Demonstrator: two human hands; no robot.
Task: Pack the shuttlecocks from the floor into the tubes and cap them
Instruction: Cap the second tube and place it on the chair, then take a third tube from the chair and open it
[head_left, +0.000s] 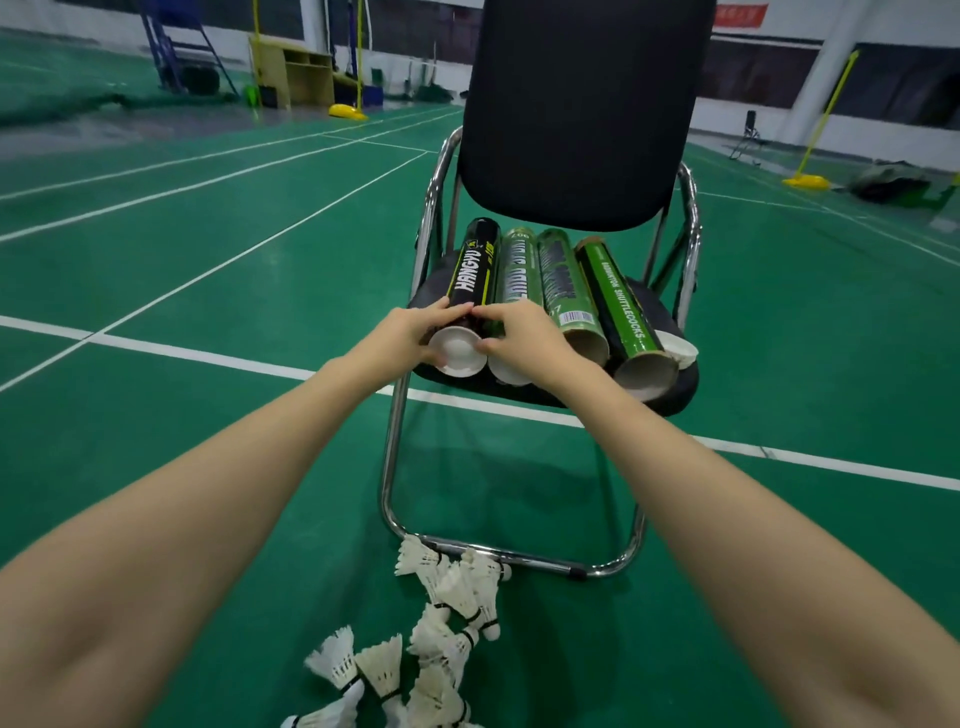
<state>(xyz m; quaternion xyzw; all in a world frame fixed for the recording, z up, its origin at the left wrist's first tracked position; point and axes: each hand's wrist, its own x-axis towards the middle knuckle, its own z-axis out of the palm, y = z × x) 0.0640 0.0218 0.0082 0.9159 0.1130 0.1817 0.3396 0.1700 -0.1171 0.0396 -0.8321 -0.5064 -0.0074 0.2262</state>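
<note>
My left hand (415, 332) curls its fingers round the black tube (470, 280) at its white-capped near end — leftmost of four lying on the chair seat (670, 322). My right hand (524, 340) pinches the same end. Shuttlecocks (441, 623) lie heaped on the floor (208, 467) below.
</note>
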